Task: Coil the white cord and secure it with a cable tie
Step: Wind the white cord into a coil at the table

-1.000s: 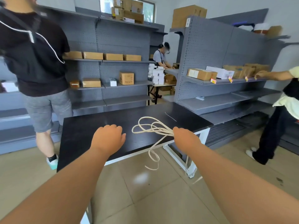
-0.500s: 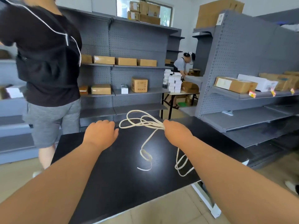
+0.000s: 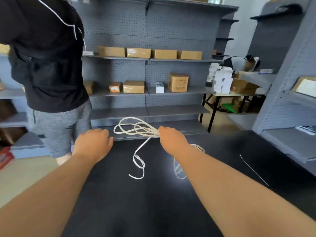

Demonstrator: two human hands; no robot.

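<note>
**Loops of white cord (image 3: pixel 135 130) bunched in the right hand (image 3: pixel 172 141)**

Grey pegboard shelving (image 3: pixel 171 31) carrying cardboard boxes (image 3: pixel 138 53) filled the background, and a person (image 3: pixel 44 65) in a black top stood at its left. The black worktop (image 3: pixel 153 202) spread beneath both forearms. The right hand gripped the gathered loops above the worktop's far edge, with loose strands trailing down onto the surface. The left hand (image 3: pixel 94 144) hovered near the loops, apart from them, fingers loosely curled and holding nothing. 1 thin cable tie (image 3: pixel 253 170) lay on the worktop, well to the right.

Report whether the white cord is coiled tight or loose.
Loose. The right hand grips uneven loops of the white cord; two tails trail onto the black table. The cable tie lies apart.
</note>
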